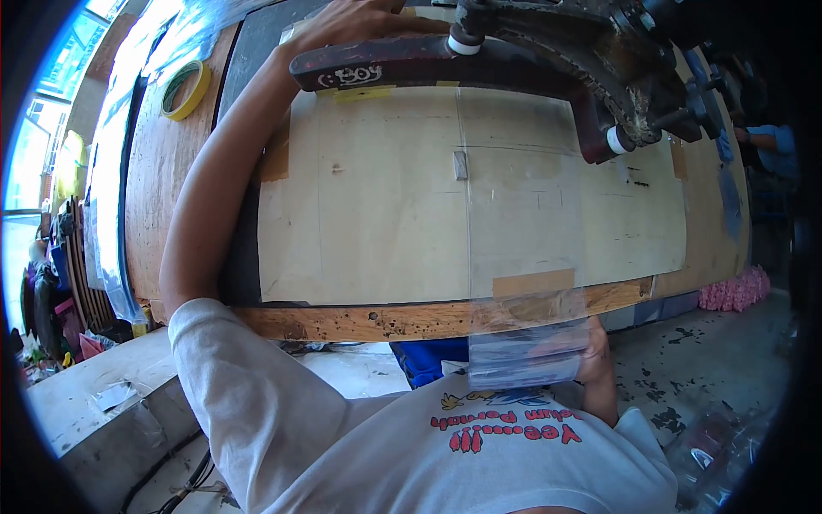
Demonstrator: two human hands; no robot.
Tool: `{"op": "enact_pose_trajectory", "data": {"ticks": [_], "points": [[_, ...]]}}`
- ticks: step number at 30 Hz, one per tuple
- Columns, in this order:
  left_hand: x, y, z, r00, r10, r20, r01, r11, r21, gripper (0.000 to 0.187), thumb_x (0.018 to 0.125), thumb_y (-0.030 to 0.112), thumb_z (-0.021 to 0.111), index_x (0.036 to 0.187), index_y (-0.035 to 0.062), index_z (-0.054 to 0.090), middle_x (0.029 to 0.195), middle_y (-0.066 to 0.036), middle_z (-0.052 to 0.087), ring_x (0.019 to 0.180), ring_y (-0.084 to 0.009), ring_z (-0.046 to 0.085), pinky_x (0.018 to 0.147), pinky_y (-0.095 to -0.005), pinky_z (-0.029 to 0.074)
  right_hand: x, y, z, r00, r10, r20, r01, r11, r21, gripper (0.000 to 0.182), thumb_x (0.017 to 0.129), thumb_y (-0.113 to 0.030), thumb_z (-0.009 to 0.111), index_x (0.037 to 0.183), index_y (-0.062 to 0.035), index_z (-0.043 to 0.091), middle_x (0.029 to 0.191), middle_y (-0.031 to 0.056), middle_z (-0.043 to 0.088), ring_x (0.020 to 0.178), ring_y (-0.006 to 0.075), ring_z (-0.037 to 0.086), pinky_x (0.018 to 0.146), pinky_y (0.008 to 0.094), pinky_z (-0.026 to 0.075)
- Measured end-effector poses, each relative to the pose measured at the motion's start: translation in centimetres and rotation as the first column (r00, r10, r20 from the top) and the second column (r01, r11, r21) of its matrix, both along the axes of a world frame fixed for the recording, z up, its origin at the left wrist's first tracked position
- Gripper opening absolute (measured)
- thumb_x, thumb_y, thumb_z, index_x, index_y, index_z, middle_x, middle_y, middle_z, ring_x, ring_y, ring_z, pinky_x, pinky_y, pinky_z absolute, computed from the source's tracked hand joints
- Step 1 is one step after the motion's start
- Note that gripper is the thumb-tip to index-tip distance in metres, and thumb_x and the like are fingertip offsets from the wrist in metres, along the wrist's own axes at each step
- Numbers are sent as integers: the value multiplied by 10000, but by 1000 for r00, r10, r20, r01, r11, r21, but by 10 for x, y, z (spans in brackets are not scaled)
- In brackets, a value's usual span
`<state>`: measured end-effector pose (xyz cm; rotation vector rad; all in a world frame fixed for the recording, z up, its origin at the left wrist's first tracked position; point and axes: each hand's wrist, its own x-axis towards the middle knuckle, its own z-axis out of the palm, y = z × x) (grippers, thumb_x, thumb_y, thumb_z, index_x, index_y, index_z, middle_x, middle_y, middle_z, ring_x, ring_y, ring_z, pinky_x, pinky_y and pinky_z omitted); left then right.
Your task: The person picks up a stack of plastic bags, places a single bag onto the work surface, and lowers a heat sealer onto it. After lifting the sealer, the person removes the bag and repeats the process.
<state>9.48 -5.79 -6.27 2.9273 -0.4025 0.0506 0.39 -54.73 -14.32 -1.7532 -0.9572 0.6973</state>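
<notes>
My right hand (pixel 594 351) is below the table's front edge, closed on the right side of a stack of clear plastic sheets (pixel 514 355). Some of its fingers show blurred through the film. One clear sheet seems to run from there over the edge and across the pale board (pixel 368 214). At the far side, my left hand (pixel 351 21) lies behind a dark red metal bar (pixel 377 64) of a machine. Its visible fingers stretch to the right, and the bar hides part of the hand.
The machine's heavy arm (pixel 616 68) hangs over the board's far right. A roll of yellow tape (pixel 186 90) lies on the wooden table at left. Brown tape (pixel 533 283) marks the board's front edge. A pink bundle (pixel 735 289) sits on the floor; another person's arm (pixel 762 139) shows at right.
</notes>
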Motion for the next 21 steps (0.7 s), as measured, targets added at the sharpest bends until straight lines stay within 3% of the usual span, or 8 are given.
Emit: {"op": "enact_pose_trajectory", "data": {"ticks": [17,21], "points": [[4,1,2,1000,-3,2,3,1000,-6,443,975,489,478,1322,244,603,1006,-162,568,872,-361,613,741,-466,479,1,-5,-1,1000,22,3,-22,1000,-1,128,830,-134,715,818,-12,681,891,187,748,787,246,737,821,320,555],[4,0,2,1000,1,-3,-1,1000,-1,437,974,482,484,1319,243,607,1006,-160,568,871,-361,614,740,-467,480,0,2,2,996,19,92,-19,1000,8,112,817,-128,725,781,-28,691,874,173,751,773,237,736,839,320,546]]}}
